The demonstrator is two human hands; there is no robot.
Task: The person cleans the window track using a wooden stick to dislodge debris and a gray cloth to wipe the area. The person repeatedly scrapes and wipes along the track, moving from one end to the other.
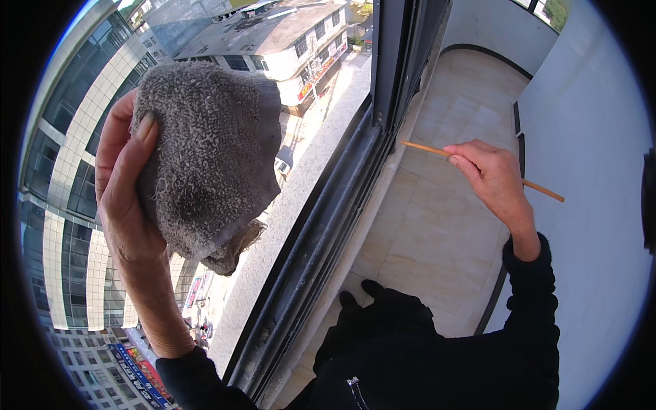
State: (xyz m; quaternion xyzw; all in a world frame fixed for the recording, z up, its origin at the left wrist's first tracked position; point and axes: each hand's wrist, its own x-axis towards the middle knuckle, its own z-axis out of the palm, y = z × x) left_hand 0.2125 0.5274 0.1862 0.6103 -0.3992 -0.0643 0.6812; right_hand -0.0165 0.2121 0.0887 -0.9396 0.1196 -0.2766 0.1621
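Note:
A grey terry cloth [205, 154], bunched and dirty with a frayed lower edge, is gripped by my left hand [128, 189]. That hand is raised on the outer side of the window frame, with the street far below it. Between thumb and fingers, my right hand [492, 177] holds a thin wooden stick [546, 191], which sticks out on both sides of the fist. The stick's tip points left towards the dusty sliding-window track [312, 220], without touching it. Part of the cloth's back is hidden from view.
A dark metal window frame post [387, 61] stands at the track's far end. Outside runs a pale stone ledge [256, 287], with a drop to buildings and the street. Inside are a tiled floor [415, 230], a white wall [579, 205] and my feet [361, 292].

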